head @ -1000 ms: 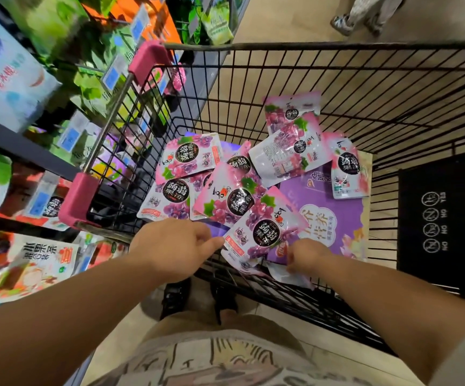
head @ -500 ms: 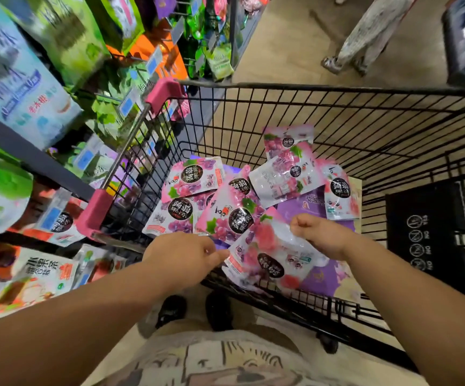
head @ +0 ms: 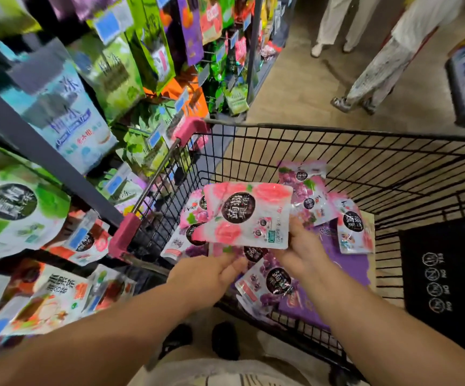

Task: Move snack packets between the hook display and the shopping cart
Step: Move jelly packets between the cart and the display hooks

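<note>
Pink packet (head: 249, 215) higher in right grip (head: 302, 250)

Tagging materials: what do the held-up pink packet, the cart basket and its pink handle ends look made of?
The pink packet looks like glossy printed plastic film, given its sheen and flex. The cart basket seems dark-coated metal wire: thin rigid grid. The handle ends look matte pink plastic.

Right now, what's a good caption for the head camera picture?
A pink snack packet held in the right hand above purple packets in the shopping cart, left hand below.
</note>
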### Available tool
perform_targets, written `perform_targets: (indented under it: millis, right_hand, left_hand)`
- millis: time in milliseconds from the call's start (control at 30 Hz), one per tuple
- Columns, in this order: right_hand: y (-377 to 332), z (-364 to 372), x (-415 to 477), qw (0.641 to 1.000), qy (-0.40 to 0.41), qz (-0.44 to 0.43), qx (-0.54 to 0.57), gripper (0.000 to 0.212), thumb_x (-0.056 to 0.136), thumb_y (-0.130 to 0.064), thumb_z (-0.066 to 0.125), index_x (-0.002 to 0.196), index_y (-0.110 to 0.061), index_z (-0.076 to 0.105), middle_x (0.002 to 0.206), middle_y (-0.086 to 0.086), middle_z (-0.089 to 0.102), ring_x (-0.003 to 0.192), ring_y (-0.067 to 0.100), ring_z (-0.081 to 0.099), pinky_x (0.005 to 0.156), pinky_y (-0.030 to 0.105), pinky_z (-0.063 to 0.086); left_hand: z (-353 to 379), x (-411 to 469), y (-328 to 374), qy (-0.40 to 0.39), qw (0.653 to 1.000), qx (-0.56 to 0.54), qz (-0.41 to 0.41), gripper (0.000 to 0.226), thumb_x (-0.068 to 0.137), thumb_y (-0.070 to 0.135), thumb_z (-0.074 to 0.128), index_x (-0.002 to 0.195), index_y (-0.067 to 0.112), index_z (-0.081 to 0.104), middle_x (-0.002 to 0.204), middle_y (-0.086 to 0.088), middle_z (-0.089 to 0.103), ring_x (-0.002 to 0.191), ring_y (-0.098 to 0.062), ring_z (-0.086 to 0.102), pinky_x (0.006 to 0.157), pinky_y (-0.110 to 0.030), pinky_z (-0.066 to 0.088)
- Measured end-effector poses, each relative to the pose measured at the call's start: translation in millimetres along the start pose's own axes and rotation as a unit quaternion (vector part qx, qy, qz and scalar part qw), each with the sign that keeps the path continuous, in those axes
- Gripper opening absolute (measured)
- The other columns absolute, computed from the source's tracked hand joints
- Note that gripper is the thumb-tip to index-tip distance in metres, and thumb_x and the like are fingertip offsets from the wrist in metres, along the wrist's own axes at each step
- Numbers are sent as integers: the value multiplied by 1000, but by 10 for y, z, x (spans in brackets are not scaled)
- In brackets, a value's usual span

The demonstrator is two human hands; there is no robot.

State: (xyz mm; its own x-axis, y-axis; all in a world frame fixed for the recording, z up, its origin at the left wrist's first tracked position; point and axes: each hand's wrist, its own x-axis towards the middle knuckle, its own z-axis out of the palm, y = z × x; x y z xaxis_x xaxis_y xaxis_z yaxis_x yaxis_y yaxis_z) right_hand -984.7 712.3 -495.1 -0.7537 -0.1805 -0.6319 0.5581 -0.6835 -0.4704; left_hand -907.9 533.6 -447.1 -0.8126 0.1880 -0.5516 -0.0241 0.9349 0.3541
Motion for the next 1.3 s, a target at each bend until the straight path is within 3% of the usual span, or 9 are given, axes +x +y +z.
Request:
perform_targets:
  millis: [167,300,367,433,567,833,900,1000,1300]
  right_hand:
    - [283,246,-153,999,-10,38,-4,19,100,-12,45,110,-2,57,87,18,74,71,28,74,51,38,58]
    - [357,273,-213,995,-74,52,-33,27,99,-9,45,122,-7,58,117,23,64,83,35,69,74,47,61]
    - [361,241,-206,992,-94,64,-56,27,102,-8,40,123,-9,57,104,18,71,75,26,71,66,38,63]
    - [365,220,-213,990,-91,77,-72,26,102,-8,39,118,-11,60,89,14,72,63,20,66,61,32,61]
    - [338,170,-163,985,-84,79,-127,51,81,-29,72,126,-9,60,114,28,52,83,30,53,84,38,56]
    - [53,39,-43,996,-54,49,-42,46,90,-38,43,108,-6,70,114,19,68,104,35,63,99,50,45]
    - [9,68,-51,989,-52,44,-131,60,89,-52,54,122,-3,63,126,22,62,116,38,58,105,58,40]
    - [37,76,-56,959,-100,29,-262,40,84,-28,68,117,-5,63,116,20,67,103,33,65,95,49,51]
    - [238,136,-172,981,-83,26,-172,23,96,-10,51,110,-18,68,108,9,73,93,23,70,85,40,56]
  left_hand:
    - [-20,56,-53,52,991,-95,-79,60,97,54,10,125,16,47,118,-10,56,116,-29,52,96,-38,40]
    - [-120,86,-33,119,926,-329,-144,73,93,60,7,137,17,47,143,-15,46,133,-33,40,110,-38,27]
    - [-125,104,-39,152,892,-395,-155,68,95,59,16,139,17,47,146,-12,44,136,-30,37,113,-37,23]
    - [-76,133,-72,174,883,-403,-164,64,96,59,21,127,16,57,136,-12,53,127,-29,45,109,-36,28]
    - [-22,168,-133,191,872,-423,-155,70,82,79,25,95,21,62,110,-6,66,109,-30,58,103,-41,39]
    - [-69,106,-120,205,920,-320,-100,48,97,48,35,59,20,36,59,1,42,73,-32,52,68,-35,36]
    - [-75,84,-104,186,937,-281,-91,50,95,54,32,59,19,36,61,-2,46,73,-29,52,65,-33,33]
    - [-71,68,-100,159,951,-249,-88,53,89,66,26,63,22,43,73,-3,59,81,-26,57,69,-32,37]
    - [-31,130,-177,106,918,-375,-82,64,49,85,54,80,32,73,89,4,74,92,-20,67,90,-40,51]
